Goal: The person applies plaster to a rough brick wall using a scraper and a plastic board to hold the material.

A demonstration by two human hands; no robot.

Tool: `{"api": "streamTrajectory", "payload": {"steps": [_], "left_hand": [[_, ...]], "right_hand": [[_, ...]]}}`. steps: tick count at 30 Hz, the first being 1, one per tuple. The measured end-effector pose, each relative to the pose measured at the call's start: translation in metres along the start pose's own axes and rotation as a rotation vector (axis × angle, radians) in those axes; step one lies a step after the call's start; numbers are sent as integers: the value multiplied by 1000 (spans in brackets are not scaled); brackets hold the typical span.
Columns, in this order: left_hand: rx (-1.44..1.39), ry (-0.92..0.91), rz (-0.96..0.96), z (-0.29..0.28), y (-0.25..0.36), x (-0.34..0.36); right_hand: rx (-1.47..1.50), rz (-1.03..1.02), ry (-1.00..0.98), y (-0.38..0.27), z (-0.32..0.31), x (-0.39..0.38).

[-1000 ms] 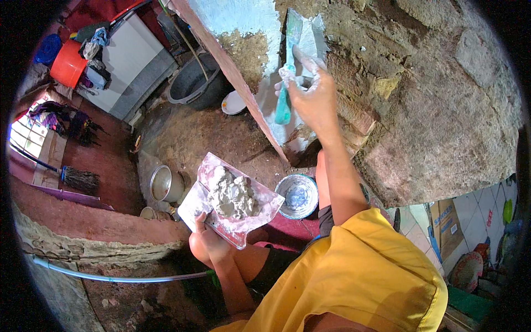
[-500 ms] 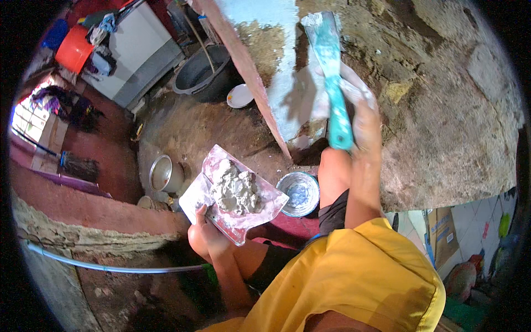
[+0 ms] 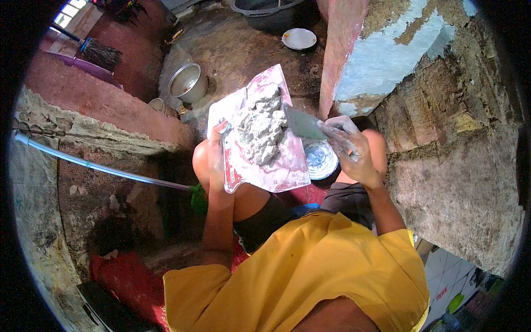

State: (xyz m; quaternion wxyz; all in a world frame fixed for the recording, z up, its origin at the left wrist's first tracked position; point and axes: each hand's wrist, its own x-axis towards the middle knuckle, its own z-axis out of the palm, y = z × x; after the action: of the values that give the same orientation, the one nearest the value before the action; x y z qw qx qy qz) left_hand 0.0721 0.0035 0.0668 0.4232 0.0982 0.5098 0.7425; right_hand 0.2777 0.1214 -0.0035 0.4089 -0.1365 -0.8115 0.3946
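My left hand (image 3: 217, 155) grips the left edge of a pink-and-white smeared flat board (image 3: 292, 172), with the thumb on top. A lumpy heap of pale grey putty (image 3: 262, 127) covers the middle of the board. In my right hand (image 3: 355, 154) is a putty knife (image 3: 304, 124), its blade angled at the right side of the heap. The fingers hide most of its handle. Below the knife, between my knees, a putty-streaked round tub (image 3: 321, 160) is partly covered by the board.
On the right stands a rough wall (image 3: 442, 166) with a patch of pale blue coating (image 3: 381, 66). Ahead on the floor are a metal pot (image 3: 188, 83), a white plate (image 3: 299, 39) and a dark basin (image 3: 271, 16). A pale blue pipe (image 3: 105, 167) crosses the left side.
The putty knife has come down from the blue-coated wall to the heap of putty. My left hand has raised and turned the board. The view has swung toward the right.
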Motion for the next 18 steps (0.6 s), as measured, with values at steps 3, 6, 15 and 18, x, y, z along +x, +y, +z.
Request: {"api": "streamTrajectory", "payload": {"steps": [3, 6, 15, 18], "left_hand": [[123, 171, -51, 4, 2, 2], [148, 237, -50, 0, 2, 6], [-30, 49, 23, -17, -10, 16], [14, 125, 25, -18, -13, 17]], "right_hand": [[-13, -61, -21, 6, 11, 3], [-39, -93, -25, 8, 16, 7], [-274, 38, -166, 7, -28, -22], [-310, 50, -145, 9, -40, -31]]}}
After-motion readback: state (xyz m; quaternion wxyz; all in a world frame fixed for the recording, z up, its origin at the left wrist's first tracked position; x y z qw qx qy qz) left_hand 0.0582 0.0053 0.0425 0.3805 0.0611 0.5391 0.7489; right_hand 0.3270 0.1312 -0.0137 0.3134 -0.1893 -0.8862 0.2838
